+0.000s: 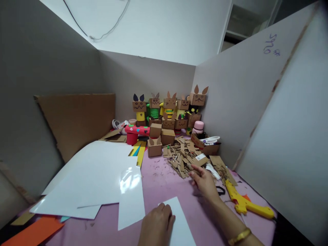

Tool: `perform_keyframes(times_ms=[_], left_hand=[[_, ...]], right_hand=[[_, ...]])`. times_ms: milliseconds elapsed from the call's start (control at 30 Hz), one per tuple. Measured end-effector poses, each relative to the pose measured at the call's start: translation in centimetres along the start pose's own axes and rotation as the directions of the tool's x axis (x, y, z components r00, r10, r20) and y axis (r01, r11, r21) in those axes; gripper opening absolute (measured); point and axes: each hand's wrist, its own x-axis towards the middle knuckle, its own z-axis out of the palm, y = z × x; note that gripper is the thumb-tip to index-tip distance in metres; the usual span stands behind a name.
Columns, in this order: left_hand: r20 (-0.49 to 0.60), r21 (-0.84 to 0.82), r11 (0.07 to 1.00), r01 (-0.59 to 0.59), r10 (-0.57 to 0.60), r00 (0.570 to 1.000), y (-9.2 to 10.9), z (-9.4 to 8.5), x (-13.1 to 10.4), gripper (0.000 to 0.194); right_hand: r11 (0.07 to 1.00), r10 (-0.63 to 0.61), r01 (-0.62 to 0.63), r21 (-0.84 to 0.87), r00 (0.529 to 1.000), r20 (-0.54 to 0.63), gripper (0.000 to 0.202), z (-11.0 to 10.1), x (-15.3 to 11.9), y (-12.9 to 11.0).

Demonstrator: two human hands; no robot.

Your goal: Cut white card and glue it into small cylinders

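On a pink-covered table (156, 184), the pile of cardboard scraps (181, 153) serves as reference. Nearer the viewer than the pile lies a white paper strip (180, 222); the left hand (159, 222) rests on its left part, fingers curled, though whether they pinch it cannot be told. The right hand (205, 184), well apart from the left, is at the pile's near edge, fingers loosely bent and parted; contact with the scraps cannot be determined. Right of the pile and nearer the viewer lies a yellow glue gun (247, 205). Large white sheets (94, 171) spread to the pile's left; a small eared box (154, 149) stands just beside its left side. Behind the pile stand cardboard figures (169, 103) with eared, box-shaped heads.
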Motion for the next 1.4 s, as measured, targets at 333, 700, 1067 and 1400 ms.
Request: perform_keyframes(times_ms=[333,700,1067,1400], left_hand=[[0.013,0.000,1.000,-0.013,0.013,1.000,-0.5,0.2,-0.2,0.023],[-0.022,-0.054,0.998,0.017,-0.019,1.000,-0.7,0.0,-0.8,0.021],[-0.099,-0.273,0.961,0.038,-0.068,0.993,-0.5,-0.9,-1.0,0.014],[0.212,-0.976,-0.059,0.208,-0.065,0.975,-1.2,1.7,0.8,0.055]], right_hand=[[0.974,0.179,-0.141,-0.176,0.958,0.225,0.023,-1.9,-3.6,0.3],[0.905,0.425,-0.340,-0.256,0.752,0.503,0.015,-0.6,-8.6,-1.0],[0.931,0.318,-0.364,0.009,0.824,0.469,0.029,0.7,-8.8,0.6],[0.893,0.163,-0.349,0.284,0.840,0.518,0.047,0.9,-9.1,1.5]])
